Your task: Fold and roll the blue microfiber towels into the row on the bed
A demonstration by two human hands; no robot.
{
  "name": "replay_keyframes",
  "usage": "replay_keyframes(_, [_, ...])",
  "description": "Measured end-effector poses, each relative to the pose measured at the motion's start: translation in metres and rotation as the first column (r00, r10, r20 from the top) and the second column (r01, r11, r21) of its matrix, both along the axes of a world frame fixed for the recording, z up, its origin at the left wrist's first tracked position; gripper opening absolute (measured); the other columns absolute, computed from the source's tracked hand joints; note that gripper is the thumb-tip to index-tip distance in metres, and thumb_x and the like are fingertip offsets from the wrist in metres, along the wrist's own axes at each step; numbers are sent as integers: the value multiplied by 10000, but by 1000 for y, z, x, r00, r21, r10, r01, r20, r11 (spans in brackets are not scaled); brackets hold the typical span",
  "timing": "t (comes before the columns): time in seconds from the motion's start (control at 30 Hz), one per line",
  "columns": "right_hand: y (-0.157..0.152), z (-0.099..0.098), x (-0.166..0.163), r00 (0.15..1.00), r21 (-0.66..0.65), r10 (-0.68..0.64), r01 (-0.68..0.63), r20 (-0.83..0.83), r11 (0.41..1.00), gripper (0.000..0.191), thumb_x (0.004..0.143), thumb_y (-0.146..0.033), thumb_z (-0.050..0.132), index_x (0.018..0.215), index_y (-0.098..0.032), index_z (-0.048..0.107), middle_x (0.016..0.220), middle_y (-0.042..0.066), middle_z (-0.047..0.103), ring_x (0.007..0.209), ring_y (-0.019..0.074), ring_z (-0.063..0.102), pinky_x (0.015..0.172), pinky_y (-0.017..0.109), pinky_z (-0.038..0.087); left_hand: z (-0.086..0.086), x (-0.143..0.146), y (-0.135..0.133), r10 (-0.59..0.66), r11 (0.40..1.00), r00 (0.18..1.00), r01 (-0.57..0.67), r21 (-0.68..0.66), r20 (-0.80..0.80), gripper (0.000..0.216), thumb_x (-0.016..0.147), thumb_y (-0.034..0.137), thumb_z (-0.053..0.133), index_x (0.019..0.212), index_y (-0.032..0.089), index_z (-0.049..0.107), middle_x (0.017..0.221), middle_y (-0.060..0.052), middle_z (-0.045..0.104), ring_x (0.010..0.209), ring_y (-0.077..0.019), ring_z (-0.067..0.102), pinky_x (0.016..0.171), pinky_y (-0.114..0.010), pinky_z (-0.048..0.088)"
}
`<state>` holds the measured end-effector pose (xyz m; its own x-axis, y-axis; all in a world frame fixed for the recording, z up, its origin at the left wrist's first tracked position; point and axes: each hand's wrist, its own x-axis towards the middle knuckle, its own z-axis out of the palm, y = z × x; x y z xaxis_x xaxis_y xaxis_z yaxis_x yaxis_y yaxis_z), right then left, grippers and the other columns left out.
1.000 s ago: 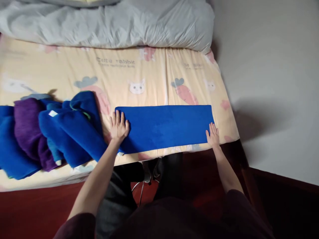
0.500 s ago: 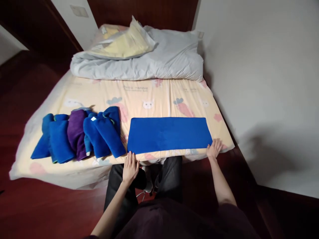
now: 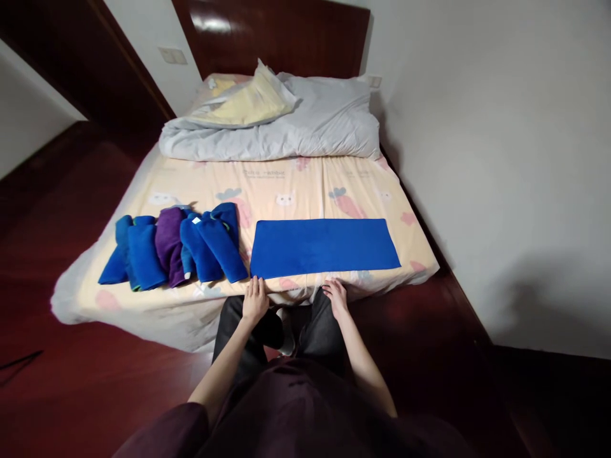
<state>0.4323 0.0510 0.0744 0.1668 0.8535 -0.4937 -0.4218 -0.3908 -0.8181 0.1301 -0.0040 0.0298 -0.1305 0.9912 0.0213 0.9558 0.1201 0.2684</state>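
A long blue towel (image 3: 324,247) lies flat and folded into a strip near the foot of the bed (image 3: 305,184). My left hand (image 3: 255,300) rests open at the bed's edge, just below the towel's left corner. My right hand (image 3: 336,297) is open too, fingers down at the mattress edge below the towel's middle. Neither hand holds anything. To the left lies a row of folded blue and purple towels (image 3: 176,248).
A grey duvet (image 3: 286,127) with a yellow cover is bunched at the head of the bed against a dark wooden headboard (image 3: 272,38). A white wall (image 3: 501,159) runs along the right side. Dark red floor (image 3: 71,381) surrounds the bed.
Both hands have come off the blue towel and drawn back to the bed's edge. My right hand slid left from the towel's right corner. The view has pulled back from the bed.
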Motion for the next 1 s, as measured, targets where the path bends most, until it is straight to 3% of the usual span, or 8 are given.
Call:
replay_keyframes(0.23, [6, -1, -27, 951, -74, -12, -12, -309, 997, 230, 746, -244, 781, 925, -204, 642, 1032, 79, 807, 865, 193, 765, 782, 285, 586, 2, -3, -7, -12, 1000, 999, 11, -17, -51, 774, 830, 175, 455, 1568, -51, 390, 1661, -301, 321, 1574, -405, 295, 1265, -565, 305])
replay_keyframes(0.43, [13, -9, -30, 949, -64, -7, -14, -315, 998, 229, 791, -275, 735, 992, -233, 634, 1118, 63, 802, 909, 184, 773, 801, 284, 586, 15, -1, -3, -27, 999, 996, 24, -48, -81, 757, 825, 157, 470, 1554, -40, 419, 1624, -311, 383, 1546, -414, 353, 1233, -578, 355])
replay_keyframes(0.57, [22, -9, -34, 951, -65, -1, -21, -309, 998, 222, 860, -333, 699, 1041, -253, 599, 1180, 60, 796, 922, 171, 772, 794, 276, 579, 37, -1, 10, -17, 989, 989, -6, -148, -149, 624, 898, 176, 437, 1495, 12, 519, 1565, -305, 473, 1427, -415, 515, 1111, -560, 483])
replay_keyframes(0.67, [32, -11, -38, 945, -85, -32, 5, -324, 996, 228, 906, -363, 677, 1079, -260, 569, 1194, 73, 794, 921, 166, 771, 813, 286, 586, 61, -3, 35, -5, 960, 980, -51, -276, -199, 471, 949, 248, 436, 1327, 86, 666, 1329, -269, 669, 1226, -406, 655, 975, -531, 551])
replay_keyframes(0.77, [42, -15, -41, 948, -130, -109, 73, -300, 989, 239, 933, -405, 653, 1100, -257, 570, 1228, 90, 782, 935, 162, 770, 834, 298, 599, 84, -2, 72, -26, 947, 968, -56, -316, -250, 395, 979, 298, 436, 1174, 110, 723, 1140, -235, 732, 1146, -385, 684, 934, -490, 551])
replay_keyframes(0.87, [51, -20, -43, 954, -163, -178, 141, -242, 977, 224, 937, -443, 633, 1035, -245, 597, 1270, 111, 763, 992, 178, 767, 859, 318, 613, 98, 8, 120, -108, 962, 963, 38, -272, -248, 392, 1005, 295, 420, 1176, 112, 722, 1161, -229, 729, 1149, -356, 678, 943, -461, 535])
replay_keyframes(1.0, [54, -26, -43, 966, -131, -176, 152, -191, 980, 249, 900, -483, 672, 979, -254, 616, 1250, 106, 766, 1103, 220, 752, 895, 353, 626, 101, 41, 198, -254, 936, 958, 209, -283, -132, 363, 1004, 327, 487, 1233, 190, 732, 1242, -156, 734, 1171, -286, 680, 973, -359, 526])
